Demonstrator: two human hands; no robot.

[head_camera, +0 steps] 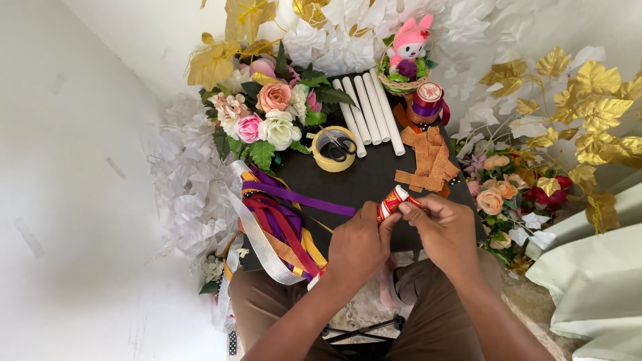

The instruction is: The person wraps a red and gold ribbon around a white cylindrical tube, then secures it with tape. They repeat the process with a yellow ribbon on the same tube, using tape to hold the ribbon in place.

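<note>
Both hands meet over the near edge of the black table [374, 180]. The left hand [358, 246] and right hand [445, 230] are curled closed on one small roll of red ribbon [391, 202] — pinched between their fingertips. Loose ribbons [281, 224] lie just left of the left hand; scissors [339, 147] rest on a tape roll [333, 150] beyond.

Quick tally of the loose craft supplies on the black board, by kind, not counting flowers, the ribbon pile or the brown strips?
White tubes: 5
Tape rolls: 1
Scissors: 1
Ribbon spools: 1
Baskets with a pink plush toy: 1
Red patterned ribbon pieces, pinched between the left hand and right hand: 1
Total: 10
</note>
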